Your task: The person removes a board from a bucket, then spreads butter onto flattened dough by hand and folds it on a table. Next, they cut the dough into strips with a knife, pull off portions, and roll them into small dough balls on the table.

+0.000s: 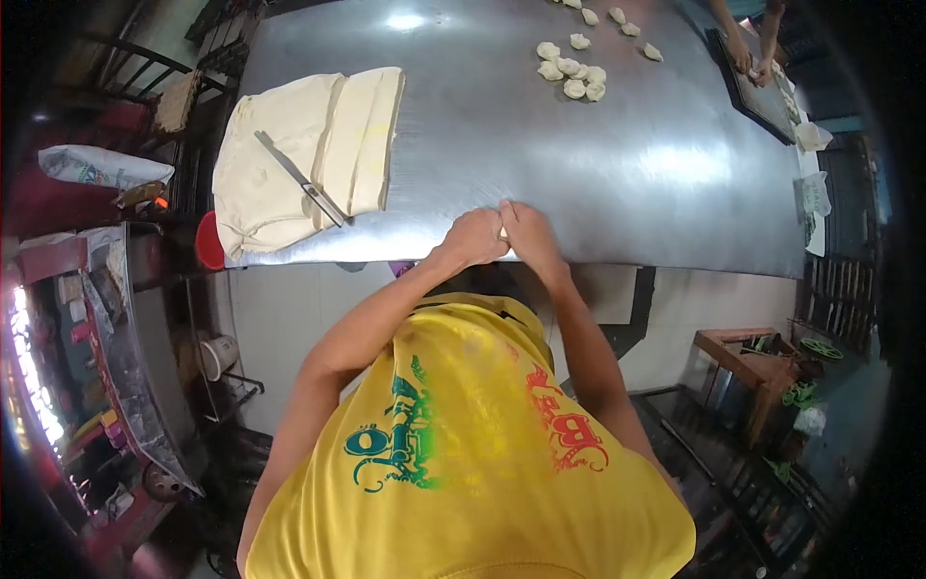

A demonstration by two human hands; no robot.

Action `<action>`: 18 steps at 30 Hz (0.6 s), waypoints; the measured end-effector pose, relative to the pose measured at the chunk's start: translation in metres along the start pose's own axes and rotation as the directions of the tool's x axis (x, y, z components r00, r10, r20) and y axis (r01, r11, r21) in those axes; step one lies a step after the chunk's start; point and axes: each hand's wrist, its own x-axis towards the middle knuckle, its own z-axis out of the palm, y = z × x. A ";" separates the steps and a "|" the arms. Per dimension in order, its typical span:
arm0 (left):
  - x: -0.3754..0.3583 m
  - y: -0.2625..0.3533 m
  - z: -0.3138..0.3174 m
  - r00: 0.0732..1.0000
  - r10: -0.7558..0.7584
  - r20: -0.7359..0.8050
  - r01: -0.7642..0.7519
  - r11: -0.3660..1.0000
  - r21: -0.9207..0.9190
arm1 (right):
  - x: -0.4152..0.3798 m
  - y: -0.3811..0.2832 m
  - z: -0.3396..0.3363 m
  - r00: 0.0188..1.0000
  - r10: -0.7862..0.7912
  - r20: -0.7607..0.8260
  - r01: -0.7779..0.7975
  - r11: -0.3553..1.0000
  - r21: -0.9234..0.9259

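Note:
My left hand (475, 238) and my right hand (531, 234) meet at the near edge of the metal table, both with fingers closed. A small pale bit of dough (503, 233) shows between them; the rest of it is hidden by my fingers. To the left lies a big slab of dough (275, 179), with cut strips (371, 145) along its right side. A knife (301, 180) rests slantwise across the slab, its handle toward me. Farther back on the table sit several small dough lumps (576, 72), some clustered and some scattered.
The steel tabletop (482, 125) spreads out before me. At the far right, another person's hands (752, 63) work over a dark tray (752, 96). A red container (209, 241) stands by the table's left corner. A wooden stand (757, 362) is at lower right.

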 end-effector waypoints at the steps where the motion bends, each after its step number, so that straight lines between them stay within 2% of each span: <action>1: -0.002 0.001 0.002 0.999 0.014 0.028 -0.016 0.997 0.072 | 0.001 0.009 -0.008 0.987 -0.117 0.110 0.129 0.985 -0.115; 2: -0.002 0.001 -0.001 0.998 0.025 0.051 -0.032 0.989 0.146 | 0.006 0.014 -0.013 0.948 -0.225 0.227 0.273 0.938 -0.212; 3: 0.002 -0.011 0.009 0.999 0.030 0.034 -0.035 0.987 0.158 | 0.006 0.018 -0.016 0.947 -0.092 0.308 0.131 0.985 -0.111; 5: 0.009 -0.011 0.012 0.989 -0.037 0.140 0.021 0.993 0.117 | -0.008 -0.025 -0.062 0.852 0.145 0.503 -0.192 0.980 0.044; 6: 0.017 -0.013 0.014 0.979 -0.067 0.192 0.049 0.994 0.098 | -0.015 -0.027 -0.071 0.841 0.192 0.505 -0.365 0.891 0.270; 7: 0.037 -0.043 0.036 0.974 0.184 0.135 -0.168 0.978 -0.124 | -0.028 -0.022 -0.079 0.814 0.240 0.528 -0.515 0.718 0.468; 8: 0.029 -0.030 0.028 0.998 0.011 0.055 -0.002 0.987 -0.159 | -0.036 -0.018 -0.089 0.776 0.277 0.567 -0.623 0.480 0.618; 9: 0.024 -0.016 0.015 0.986 -0.166 -0.027 0.157 0.965 -0.208 | -0.030 -0.012 -0.108 0.850 0.247 0.465 -0.516 0.568 0.641; 10: 0.019 -0.006 -0.001 0.936 -0.337 -0.101 0.302 0.917 -0.261 | -0.015 -0.012 -0.117 0.952 0.196 0.234 -0.298 0.762 0.575; 11: 0.015 -0.007 -0.006 0.943 -0.332 -0.015 0.289 0.842 -0.456 | -0.001 -0.013 -0.126 0.991 0.131 -0.013 -0.116 0.913 0.390; 12: 0.007 -0.006 -0.006 0.948 -0.309 0.072 0.283 0.720 -0.634 | 0.014 -0.015 -0.128 0.945 -0.084 -0.316 0.081 0.996 -0.024; 14: -0.005 -0.002 -0.011 0.960 -0.198 0.199 0.262 0.379 -0.888 | 0.019 -0.014 -0.111 0.865 -0.325 -0.381 0.253 0.940 -0.227; 15: -0.012 0.000 -0.016 0.959 -0.101 0.264 0.282 0.283 -0.916 | 0.012 -0.008 -0.080 0.922 -0.288 -0.258 0.308 0.951 0.038; 16: -0.019 0.004 -0.019 0.949 -0.035 0.314 0.315 0.199 -0.928 | 0.006 -0.009 -0.061 0.953 -0.282 -0.112 0.303 0.904 0.303; 18: -0.034 0.011 -0.027 0.946 -0.016 0.322 0.318 0.210 -0.924 | -0.009 -0.040 -0.050 0.985 -0.095 0.143 -0.003 0.824 0.567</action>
